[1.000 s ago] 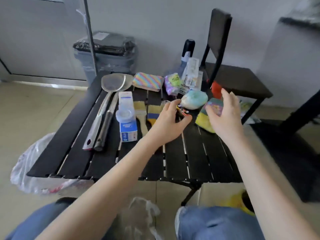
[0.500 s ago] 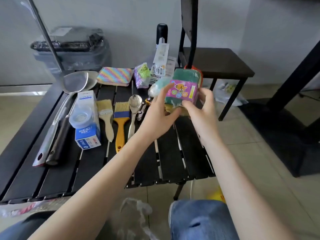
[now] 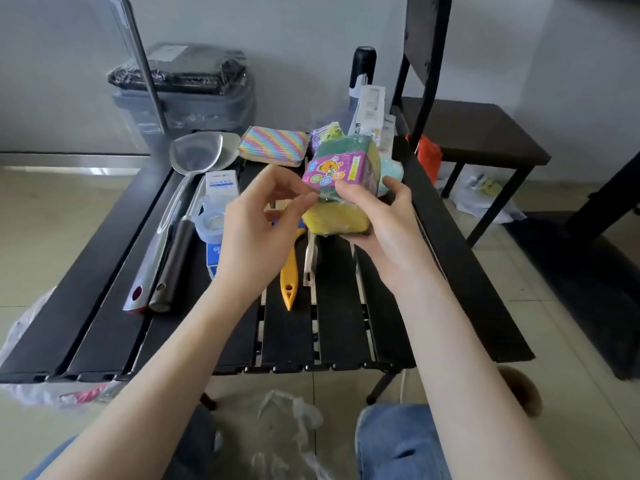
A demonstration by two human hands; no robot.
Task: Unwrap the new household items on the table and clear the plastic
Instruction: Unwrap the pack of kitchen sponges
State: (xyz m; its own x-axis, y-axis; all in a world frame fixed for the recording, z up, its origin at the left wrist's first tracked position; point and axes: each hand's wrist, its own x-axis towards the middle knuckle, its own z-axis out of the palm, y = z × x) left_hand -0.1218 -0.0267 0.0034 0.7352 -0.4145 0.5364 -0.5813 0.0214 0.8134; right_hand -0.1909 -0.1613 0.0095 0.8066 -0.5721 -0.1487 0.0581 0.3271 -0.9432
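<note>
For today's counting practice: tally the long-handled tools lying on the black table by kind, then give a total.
Metal spatulas: 2
Brushes: 2, one yellow-handled, one wooden-handled, bristles hidden behind the hands
Total: 4

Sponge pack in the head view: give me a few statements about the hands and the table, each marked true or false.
1. The right hand grips the sponge pack. True.
2. The left hand rests flat on the table. False: it is raised, its fingertips pinching at the pack's wrap.
3. The sponge pack lies on the table. False: it is held above it.
4. A yellow-handled brush lies on the table. True.
5. Loose clear plastic lies on the floor by the knees. True.
</note>
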